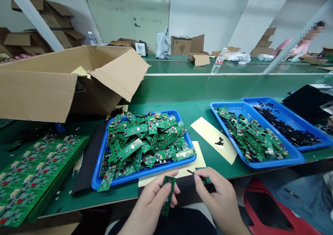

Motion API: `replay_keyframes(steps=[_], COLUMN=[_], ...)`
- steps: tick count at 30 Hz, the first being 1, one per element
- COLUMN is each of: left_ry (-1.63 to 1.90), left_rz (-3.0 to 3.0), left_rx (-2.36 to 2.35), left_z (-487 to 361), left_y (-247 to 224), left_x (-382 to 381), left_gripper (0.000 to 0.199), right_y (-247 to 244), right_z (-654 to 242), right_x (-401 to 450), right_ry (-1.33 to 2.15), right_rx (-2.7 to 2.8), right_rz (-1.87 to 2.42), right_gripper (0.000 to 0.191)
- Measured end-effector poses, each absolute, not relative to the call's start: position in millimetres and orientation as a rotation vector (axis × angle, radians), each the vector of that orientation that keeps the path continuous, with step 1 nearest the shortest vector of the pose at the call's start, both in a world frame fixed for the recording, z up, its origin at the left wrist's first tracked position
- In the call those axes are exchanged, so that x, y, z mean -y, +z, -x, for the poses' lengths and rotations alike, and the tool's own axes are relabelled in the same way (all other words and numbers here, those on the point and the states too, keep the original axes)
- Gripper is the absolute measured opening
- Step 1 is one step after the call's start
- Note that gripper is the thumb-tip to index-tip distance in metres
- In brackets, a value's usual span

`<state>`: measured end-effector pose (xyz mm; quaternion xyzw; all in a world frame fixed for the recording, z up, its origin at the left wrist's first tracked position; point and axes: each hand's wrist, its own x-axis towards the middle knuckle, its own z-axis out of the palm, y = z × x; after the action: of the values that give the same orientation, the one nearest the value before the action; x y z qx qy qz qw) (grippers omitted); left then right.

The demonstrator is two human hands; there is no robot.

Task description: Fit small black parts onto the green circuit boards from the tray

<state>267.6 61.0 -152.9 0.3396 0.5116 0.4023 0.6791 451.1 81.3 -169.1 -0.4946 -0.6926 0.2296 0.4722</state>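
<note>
My left hand (156, 198) holds a narrow green circuit board (168, 195) upright, thumb on its face, at the table's front edge. My right hand (215, 193), just to the right, pinches a small thin black piece (191, 172) between thumb and index finger. The board and the black piece are apart. Beyond my hands a blue tray (95, 181) is heaped with green boards (145, 138). Several small black pieces (220, 141) lie on a yellow paper sheet (203, 127) right of that tray.
At the right are a second blue tray (296, 157) of boards and a third (329, 143) of black parts. Stacked board panels (39, 169) stand at the left, with a large open carton (36, 93) behind. Someone's jeans (299, 193) and a red stool (256, 200) show at the right.
</note>
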Motion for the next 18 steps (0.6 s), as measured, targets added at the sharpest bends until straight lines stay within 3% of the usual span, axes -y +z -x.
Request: replay_keyframes(steps=[9, 18], left_ry=[1.022, 1.07], left_rz=[-0.461, -0.405], left_rx=[-1.015, -0.901], left_z=[-270, -275], left_y=[-142, -140], left_x=[-55, -51], left_gripper=[0.037, 0.036], right_y=[-143, -144], right_z=[-429, -416], right_x=[-78, -78], right_ry=[0.606, 0.524], right_rx=[1.888, 1.972], right_rz=[0.902, 0.901], right_gripper=[0.011, 0.012])
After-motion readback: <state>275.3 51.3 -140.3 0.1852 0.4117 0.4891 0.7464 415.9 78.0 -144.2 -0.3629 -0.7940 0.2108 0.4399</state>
